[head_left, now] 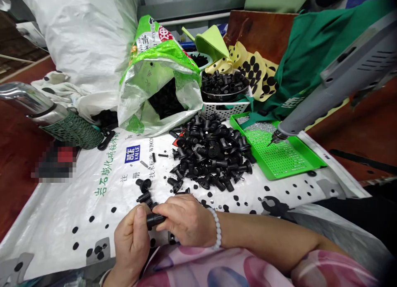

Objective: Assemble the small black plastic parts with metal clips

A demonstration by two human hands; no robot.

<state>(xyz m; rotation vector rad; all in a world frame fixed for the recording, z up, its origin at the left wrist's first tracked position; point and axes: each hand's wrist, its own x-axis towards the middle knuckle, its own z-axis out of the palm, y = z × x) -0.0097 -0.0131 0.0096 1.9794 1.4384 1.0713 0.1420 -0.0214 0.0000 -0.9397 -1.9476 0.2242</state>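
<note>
Between my two hands, low in the view, is a small black plastic fitting [155,220], ribbed at one end. My left hand [132,237] is closed around its left end, thumb on top. The fingers of my right hand [186,221], with a pale bead bracelet at the wrist, pinch the other end. Just beyond my hands lie a few loose black fittings [143,184]. Farther off, a heap of similar black flanged fittings [214,150] covers the middle of the white sheet [118,221].
A grey electric screwdriver [328,76] slants down over a green tray [279,163] of small metal pieces at right. Behind the heap stand an open green-and-white bag [158,80] and a white basket [226,109] with a bowl of black parts. A steel flask [58,113] is at left.
</note>
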